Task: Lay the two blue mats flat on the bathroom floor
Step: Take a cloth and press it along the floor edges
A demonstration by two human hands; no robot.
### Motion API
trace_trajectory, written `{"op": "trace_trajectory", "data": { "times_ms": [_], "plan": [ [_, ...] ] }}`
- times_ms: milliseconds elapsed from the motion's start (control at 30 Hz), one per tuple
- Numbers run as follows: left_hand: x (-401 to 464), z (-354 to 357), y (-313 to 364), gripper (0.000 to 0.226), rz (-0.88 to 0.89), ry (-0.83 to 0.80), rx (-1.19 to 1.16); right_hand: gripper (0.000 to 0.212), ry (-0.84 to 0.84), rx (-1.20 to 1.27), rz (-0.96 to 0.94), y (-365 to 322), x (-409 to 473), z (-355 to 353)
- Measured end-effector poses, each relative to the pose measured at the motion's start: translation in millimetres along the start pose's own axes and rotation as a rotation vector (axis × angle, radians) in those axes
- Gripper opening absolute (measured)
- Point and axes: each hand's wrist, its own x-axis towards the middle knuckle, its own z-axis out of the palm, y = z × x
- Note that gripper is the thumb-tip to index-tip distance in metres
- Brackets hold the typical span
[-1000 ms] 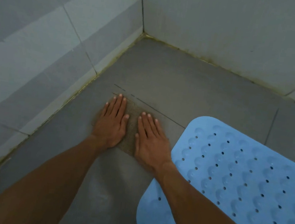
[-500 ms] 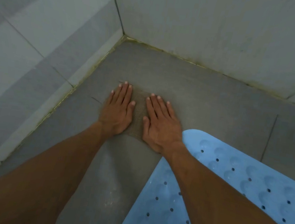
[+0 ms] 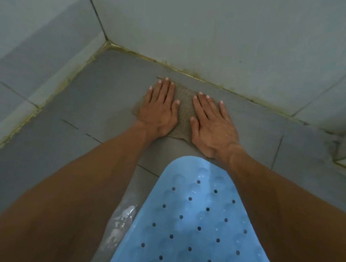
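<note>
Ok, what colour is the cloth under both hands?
Brownish-tan, coarse woven cloth, seen in the head view.

Brown woven cloth on grey floor tiles (near the grimy wall corner).

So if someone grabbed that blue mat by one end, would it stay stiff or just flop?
Probably flop: the blue mat looks like thin, soft rubber, dotted with holes and rounded bumps, and lies flush on the floor. It may also be slippery, since a wet patch glistens beside its edge. Likely light for its size.
</note>
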Motion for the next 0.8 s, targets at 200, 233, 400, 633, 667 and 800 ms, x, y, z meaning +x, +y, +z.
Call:
{"op": "trace_trajectory", "data": {
  "times_ms": [200, 233, 400, 633, 667, 800],
  "plan": [
    [2.6, 15.1, 69.8, 0.059, 0.066, -0.006, 0.005, 0.063, -0.022, -0.015, 0.075, 54.9, -40.4, -14.4],
    [1.6, 17.7, 81.8, 0.06, 0.073, -0.006, 0.007, 0.063, -0.017, -0.016, 0.087, 64.0, -49.0, -15.6],
    [-11.1, 29.3, 141.5, 0.067, 0.102, -0.005, 0.024, 0.062, 0.003, -0.035, 0.128, 108.1, -93.2, -22.1],
    [-43.3, 47.6, 236.9, 0.066, 0.103, -0.023, -0.006, 0.06, 0.004, -0.062, 0.118, 178.9, -165.5, -39.8],
    [-49.0, 50.2, 250.1, 0.064, 0.097, -0.022, -0.011, 0.06, -0.001, -0.068, 0.099, 188.1, -176.1, -42.4],
    [-67.6, 59.6, 286.5, 0.064, 0.05, 0.017, -0.004, 0.059, -0.047, -0.075, 0.03, 214.6, -206.8, -49.4]
  ]
}}
